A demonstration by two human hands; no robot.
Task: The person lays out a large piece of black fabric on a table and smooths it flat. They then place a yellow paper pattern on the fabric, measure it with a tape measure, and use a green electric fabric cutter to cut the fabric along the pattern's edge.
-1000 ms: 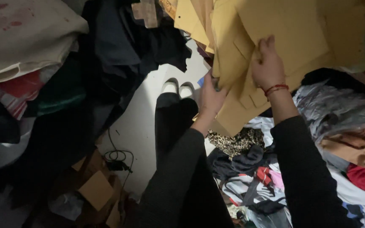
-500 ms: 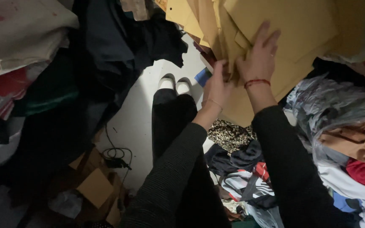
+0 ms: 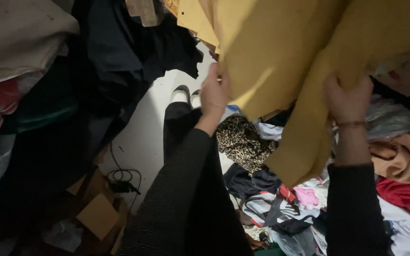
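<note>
Two bare hands raised to a mustard-yellow garment (image 3: 281, 61) held up above a heap of clothes. Left hand (image 3: 214, 92) at the garment's left edge, fingers curled over the cloth and pinching it, thumb side toward the camera. Right hand (image 3: 348, 98) further right, fingers closed on a fold of the same cloth, a thin band at the wrist. Both arms in black ribbed sleeves. Yellow cloth spread wide across the top of the view, one long part hanging down between the hands and ending low near the right forearm, above the pile. Under it, a leopard-print piece (image 3: 240, 142), just beside the left wrist; below that, dark bunched fabric, then pink, red and white pieces mixed together (image 3: 300, 199). Off to the right, a tan garment (image 3: 404, 156) over a red one (image 3: 399, 189). Black trouser legs down the middle, ending in white shoes (image 3: 186, 95) on a pale floor (image 3: 143, 137). On the left, dark clothes stacked high (image 3: 119, 52), a cream bundle at the top corner. Lower left, a black cable (image 3: 124, 180) coiled on the floor beside brown cardboard pieces (image 3: 98, 215)
</note>
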